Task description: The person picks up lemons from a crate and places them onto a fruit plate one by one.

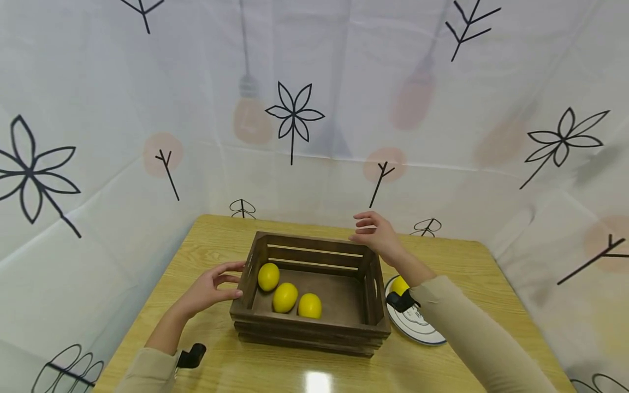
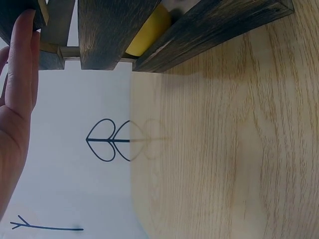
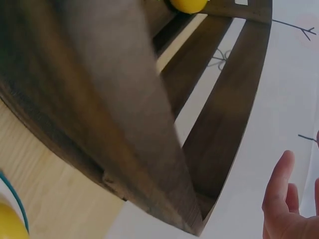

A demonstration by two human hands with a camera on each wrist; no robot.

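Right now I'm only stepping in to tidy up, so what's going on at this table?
A person has both hands at a wooden crate holding three lemons. The left hand touches the crate's left end; the right hand hovers open over its far right corner. A fourth lemon sits on a plate beside the crate.

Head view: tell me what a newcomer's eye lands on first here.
The dark wooden crate in the middle of the table stands out, with three yellow lemons in a row on its floor. The left hand touches the crate's left end with relaxed fingers, while the right hand hovers open over its far right corner. A fourth lemon sits on a plate just right of the crate.
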